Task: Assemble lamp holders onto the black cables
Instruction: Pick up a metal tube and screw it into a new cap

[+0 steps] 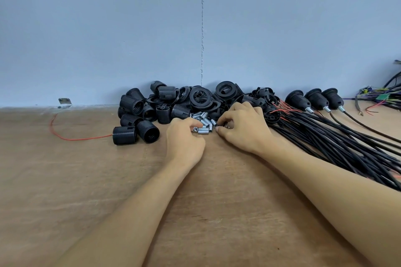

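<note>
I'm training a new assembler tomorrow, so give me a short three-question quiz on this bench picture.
1. True or false: the black cables lie to the left of the left hand.
2. How many finished lamp holders, each with a cable attached, lie in a row by the wall at the far right?
3. The right hand reaches into which pile? A) black rings B) silver threaded tubes C) red wire

Key: 1 false, they lie right of both hands; 2 three; 3 B.

Black threaded lamp holders (132, 104) piled loose, black cables (325, 134) bundled alongside
</note>
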